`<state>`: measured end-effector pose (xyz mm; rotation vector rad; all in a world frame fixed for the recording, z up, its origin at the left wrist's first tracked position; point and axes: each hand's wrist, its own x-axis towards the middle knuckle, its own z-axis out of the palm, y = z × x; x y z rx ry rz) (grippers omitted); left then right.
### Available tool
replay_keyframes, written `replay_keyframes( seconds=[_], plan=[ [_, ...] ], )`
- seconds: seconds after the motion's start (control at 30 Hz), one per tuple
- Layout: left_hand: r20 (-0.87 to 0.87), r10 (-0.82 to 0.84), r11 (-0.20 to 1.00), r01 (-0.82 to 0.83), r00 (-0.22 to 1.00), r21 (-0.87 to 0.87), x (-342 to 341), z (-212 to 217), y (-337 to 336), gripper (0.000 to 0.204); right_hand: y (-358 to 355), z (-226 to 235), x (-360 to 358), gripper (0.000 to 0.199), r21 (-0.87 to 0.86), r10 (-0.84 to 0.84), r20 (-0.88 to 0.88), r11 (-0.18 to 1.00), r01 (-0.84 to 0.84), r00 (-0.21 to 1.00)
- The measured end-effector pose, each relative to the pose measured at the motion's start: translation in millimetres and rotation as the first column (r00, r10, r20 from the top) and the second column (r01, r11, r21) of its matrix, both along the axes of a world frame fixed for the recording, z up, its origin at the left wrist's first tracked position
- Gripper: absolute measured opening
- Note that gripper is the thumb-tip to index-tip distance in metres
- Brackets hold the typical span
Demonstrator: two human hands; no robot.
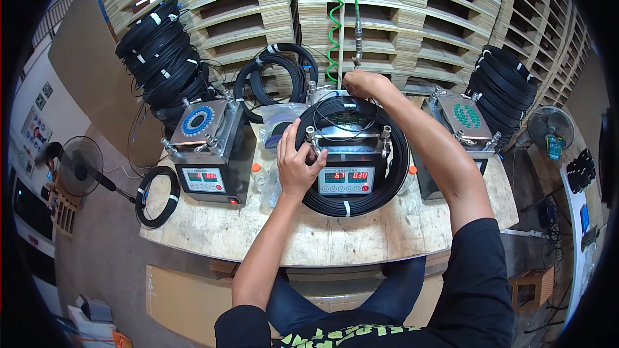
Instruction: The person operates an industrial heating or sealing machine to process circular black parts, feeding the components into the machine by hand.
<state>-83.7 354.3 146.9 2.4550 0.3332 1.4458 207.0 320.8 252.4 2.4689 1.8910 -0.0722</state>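
Black cable coil (393, 183) lies looped around the middle machine (348, 164) on the wooden table (335, 235), at the centre of the view. The left hand (298, 164) rests against the machine's front-left post (310, 134), fingers curled about it and touching the coil's inner turns. The right hand (362, 84) reaches to the far side, at twelve o'clock of the coil, fingers bent down onto the cable; whether it pinches it I cannot tell. At nine o'clock stands a second machine (207, 148) with a blue ring of holes on top, and at three o'clock a third (465, 125). A green spiral hose (336, 19) hangs at twelve o'clock. Stacked black coils (161, 51) sit at ten o'clock, more (506, 87) at two o'clock.
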Motion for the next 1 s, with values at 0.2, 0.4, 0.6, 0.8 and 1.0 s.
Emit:
replay_keyframes(
  seconds=[0.2,0.4,0.6,0.8,1.0],
  plan=[
    [0.009,-0.015,1.000,0.015,1.000,-0.006,2,1,-1,0.051,4,-1,5,0.026,-0.070,-0.015,-0.015,0.997,0.014,1.000],
    [0.016,-0.025,0.999,0.026,1.000,-0.023,5,-2,-3,0.050,1,2,4,0.024,-0.135,-0.158,-0.129,0.981,0.141,0.979],
    [0.011,-0.009,1.000,0.009,1.000,-0.018,2,-1,-2,0.049,-14,13,-8,0.020,-0.012,-0.040,-0.149,0.999,0.039,0.988],
    [0.011,-0.015,1.000,0.015,1.000,-0.026,0,-1,1,0.049,-3,23,-23,0.017,-0.127,0.011,0.014,0.992,-0.009,1.000],
    [0.021,-0.027,1.000,0.027,0.999,-0.014,5,0,-3,0.050,-3,25,3,0.015,-0.239,-0.237,-0.394,0.959,0.150,0.888]
  ],
)
